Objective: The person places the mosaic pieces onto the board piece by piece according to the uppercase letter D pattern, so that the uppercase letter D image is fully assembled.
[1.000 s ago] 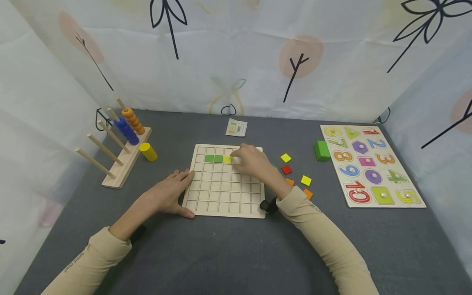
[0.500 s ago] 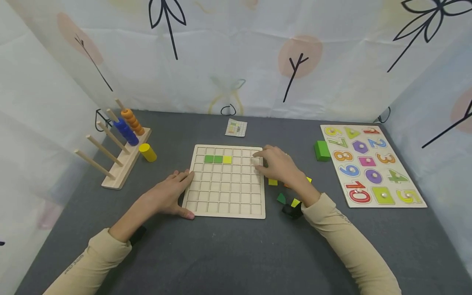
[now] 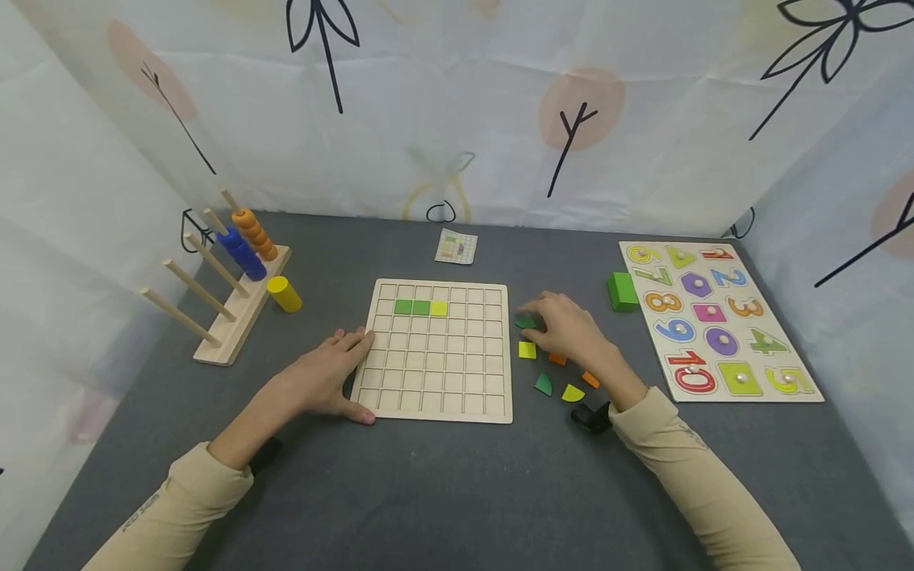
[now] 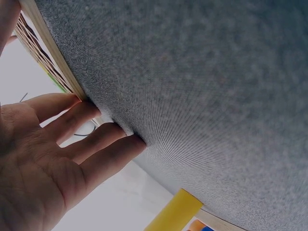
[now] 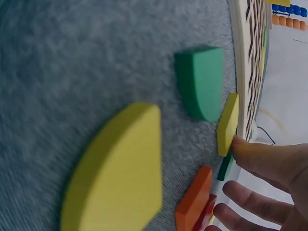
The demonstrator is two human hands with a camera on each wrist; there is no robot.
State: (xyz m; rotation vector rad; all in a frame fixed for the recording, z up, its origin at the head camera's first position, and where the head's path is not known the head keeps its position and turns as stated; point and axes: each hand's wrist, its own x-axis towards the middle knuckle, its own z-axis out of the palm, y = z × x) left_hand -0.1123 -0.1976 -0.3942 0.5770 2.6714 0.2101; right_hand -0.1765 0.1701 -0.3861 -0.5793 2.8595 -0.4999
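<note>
A wooden grid board (image 3: 432, 361) lies on the dark table, with two green tiles (image 3: 412, 307) and a yellow tile (image 3: 439, 308) in its second row. My left hand (image 3: 324, 377) steadies the board's left side, thumb at the near corner, fingers fairly straight along the edge. Off the board's right side, my right hand (image 3: 564, 327) reaches down with thumb and index finger spread on either side of a green piece (image 3: 525, 323). Close by its thumb lies a yellow square (image 5: 228, 125). Nearer me are a green quarter-round piece (image 5: 199, 84) and a yellow one (image 5: 120, 173).
Orange pieces (image 3: 591, 379) lie under and beside the right wrist. A peg stand (image 3: 246, 305) and a yellow cylinder (image 3: 284, 293) are at left. Right of the hand are a green block (image 3: 623, 292) and a number puzzle (image 3: 721, 321). A small printed card (image 3: 455, 247) lies behind the board.
My right hand has moved from the board's upper right, beside the yellow tile, off to the right and down among the loose pieces. My left hand has stayed at the board's edge.
</note>
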